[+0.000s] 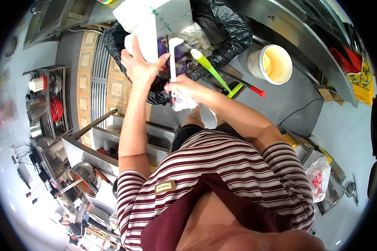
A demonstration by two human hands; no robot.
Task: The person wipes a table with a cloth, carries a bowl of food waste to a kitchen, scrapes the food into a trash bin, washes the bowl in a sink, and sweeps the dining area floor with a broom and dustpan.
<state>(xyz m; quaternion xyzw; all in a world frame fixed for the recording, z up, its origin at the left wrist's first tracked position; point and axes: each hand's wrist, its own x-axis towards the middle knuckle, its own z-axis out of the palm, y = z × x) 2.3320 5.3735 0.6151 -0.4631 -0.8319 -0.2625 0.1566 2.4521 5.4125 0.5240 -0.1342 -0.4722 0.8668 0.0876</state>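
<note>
My left hand (141, 67) is spread against a white foam piece (147, 39), its thumb pointing towards a dark thin rod. In my right hand (183, 86) are a white angular handle or bar (172, 59) and a crumpled whitish plastic or cloth (183, 103). Both hands are over a large bin lined with a black plastic bag (232, 28). Inside it lie clear plastic, purple wrapping and other refuse (188, 40). A big white foam box piece (172, 15) stands at the bin's far side. Whether my left fingers grip the foam or only press it is unclear.
A green-handled tool (212, 70) and a red-tipped rod (257, 91) lean right of the bin. A white bucket (270, 64) stands on the floor beneath a steel counter (298, 40). Left are a steel sink unit (97, 149) and pot shelves (50, 97). Another person is far off at lower left.
</note>
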